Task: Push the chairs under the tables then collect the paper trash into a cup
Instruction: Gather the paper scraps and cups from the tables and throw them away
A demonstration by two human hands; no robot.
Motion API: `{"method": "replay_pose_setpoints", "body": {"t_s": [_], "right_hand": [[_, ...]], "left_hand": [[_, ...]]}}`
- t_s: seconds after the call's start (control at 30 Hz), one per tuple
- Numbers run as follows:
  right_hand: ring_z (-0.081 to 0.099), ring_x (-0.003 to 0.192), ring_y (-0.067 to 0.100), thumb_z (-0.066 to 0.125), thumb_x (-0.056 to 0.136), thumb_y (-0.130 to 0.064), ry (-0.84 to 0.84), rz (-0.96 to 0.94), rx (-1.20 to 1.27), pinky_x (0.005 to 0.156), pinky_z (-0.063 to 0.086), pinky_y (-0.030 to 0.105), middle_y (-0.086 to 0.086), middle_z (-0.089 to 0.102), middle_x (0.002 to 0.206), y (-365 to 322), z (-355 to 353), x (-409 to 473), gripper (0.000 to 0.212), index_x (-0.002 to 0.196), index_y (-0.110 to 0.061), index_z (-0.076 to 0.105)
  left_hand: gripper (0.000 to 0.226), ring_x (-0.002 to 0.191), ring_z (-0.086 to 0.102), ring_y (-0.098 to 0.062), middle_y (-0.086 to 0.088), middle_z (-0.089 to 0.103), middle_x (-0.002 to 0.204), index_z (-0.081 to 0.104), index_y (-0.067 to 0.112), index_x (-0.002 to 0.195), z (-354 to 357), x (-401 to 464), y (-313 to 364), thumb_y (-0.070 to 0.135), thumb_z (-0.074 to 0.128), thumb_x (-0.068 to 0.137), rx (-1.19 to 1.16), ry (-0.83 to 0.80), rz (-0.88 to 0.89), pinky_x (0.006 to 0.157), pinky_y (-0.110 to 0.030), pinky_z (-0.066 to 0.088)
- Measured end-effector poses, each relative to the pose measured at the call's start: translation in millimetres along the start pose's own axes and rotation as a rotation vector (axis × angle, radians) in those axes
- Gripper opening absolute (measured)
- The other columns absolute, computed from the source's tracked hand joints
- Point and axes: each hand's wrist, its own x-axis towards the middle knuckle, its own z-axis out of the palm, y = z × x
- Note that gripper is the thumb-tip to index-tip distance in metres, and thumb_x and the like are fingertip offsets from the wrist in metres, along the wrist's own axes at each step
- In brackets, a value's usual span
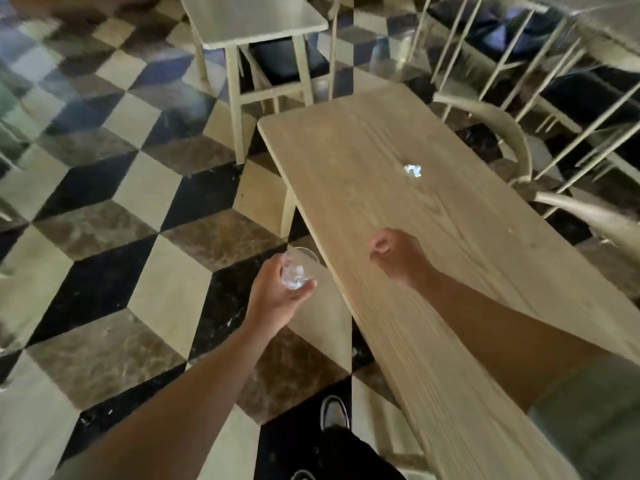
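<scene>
My left hand (277, 299) holds a clear plastic cup (299, 268) just off the left edge of a long light wooden table (450, 271); crumpled white paper shows inside the cup. Over the table's near half, my right hand (394, 256) is curled into a loose fist with nothing visible in it. A small crumpled white paper scrap (412, 170) lies on the tabletop further ahead, well beyond my right hand. A pale wooden chair (519, 140) with a curved back stands along the table's right side.
A second pale table (256, 26) with a dark-seated chair (287, 60) tucked beneath it stands ahead. More pale chairs and a table (554, 64) fill the upper right. The floor is a checker of black, cream and brown tiles. My shoe (334, 412) is by the table's near end.
</scene>
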Motion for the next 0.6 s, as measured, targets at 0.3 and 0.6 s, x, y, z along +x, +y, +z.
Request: {"method": "replay_pose_setpoints", "body": {"t_s": [0.3, 0.6], "right_hand": [[0.054, 0.098, 0.035, 0.072, 0.090, -0.018, 0.274, 0.419, -0.042, 0.075, 0.038, 0.024, 0.028, 0.035, 0.140, 87.5, -33.7, 254.6, 0.058, 0.142, -0.009, 0.047], [0.062, 0.090, 0.036, 0.071, 0.089, -0.013, 0.375, 0.627, -0.011, 0.077, 0.049, 0.038, 0.019, 0.058, 0.111, 86.8, -22.5, 393.4, 0.018, 0.105, -0.008, 0.065]], "left_hand": [[0.059, 0.107, 0.066, -0.020, -0.002, 0.066, 0.121, 0.058, 0.017, 0.130, 15.9, 269.6, 19.4, 0.043, 0.083, 0.083, 0.109, -0.114, 0.128, 0.088, -0.036, 0.056], [0.060, 0.107, 0.064, -0.017, -0.003, 0.066, 0.122, 0.058, 0.016, 0.131, -28.1, 461.9, 22.6, 0.040, 0.084, 0.083, 0.135, -0.143, 0.080, 0.089, -0.034, 0.054]]}}
